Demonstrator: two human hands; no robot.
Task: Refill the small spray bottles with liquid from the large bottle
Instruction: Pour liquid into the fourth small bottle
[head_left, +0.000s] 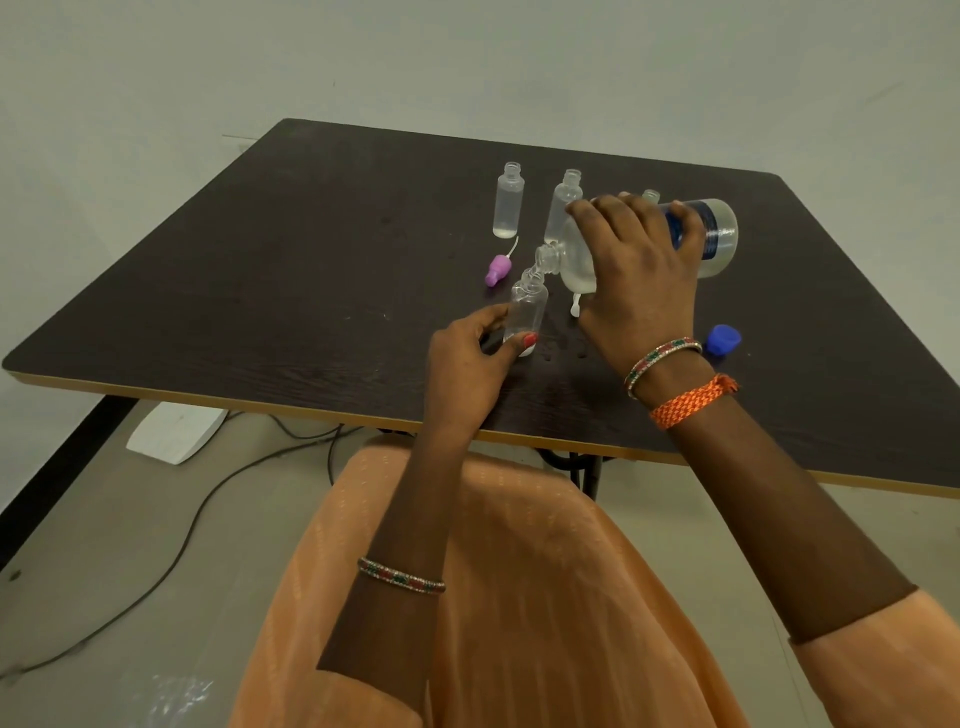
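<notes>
The right hand (639, 270) grips the large clear plastic bottle with the blue label (717, 236), tipped nearly flat, its mouth touching the neck of a small clear uncapped bottle (527, 309). The left hand (470, 358) pinches that small bottle's base between its fingers (522, 343) on the dark wood-grain table (260, 291). A purple spray cap (498, 270) lies just beside it.
</notes>
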